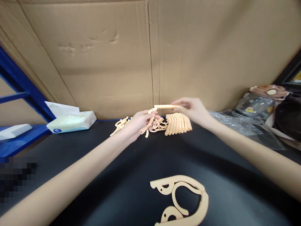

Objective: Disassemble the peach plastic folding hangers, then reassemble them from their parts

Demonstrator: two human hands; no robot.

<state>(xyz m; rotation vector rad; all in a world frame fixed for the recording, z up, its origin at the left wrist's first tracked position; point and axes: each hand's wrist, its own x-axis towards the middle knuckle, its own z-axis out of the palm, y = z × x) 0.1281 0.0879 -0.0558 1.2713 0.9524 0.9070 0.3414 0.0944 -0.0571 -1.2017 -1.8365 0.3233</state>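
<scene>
Beyond the middle of the table, my left hand (141,122) is closed on a beige curved hanger piece (148,124). My right hand (189,108), slightly blurred, pinches one end of a beige hanger arm (163,106) held almost level. The arm's left end meets the top of the curved piece; whether they are joined I cannot tell. Below the right hand lies a neat row of hanger arms (177,124). Loose curved hanger hooks (161,124) lie behind and beside my left hand, which partly hides them. Nearest me rests a folded beige hanger (204,204), cut off by the frame's lower edge.
A tissue pack (72,121) stands at the left by a blue metal frame (16,78). Clear plastic wrap (235,125) and a transparent container with a brown lid (256,102) are at the right. A cardboard wall (105,62) rises behind the black table (113,188).
</scene>
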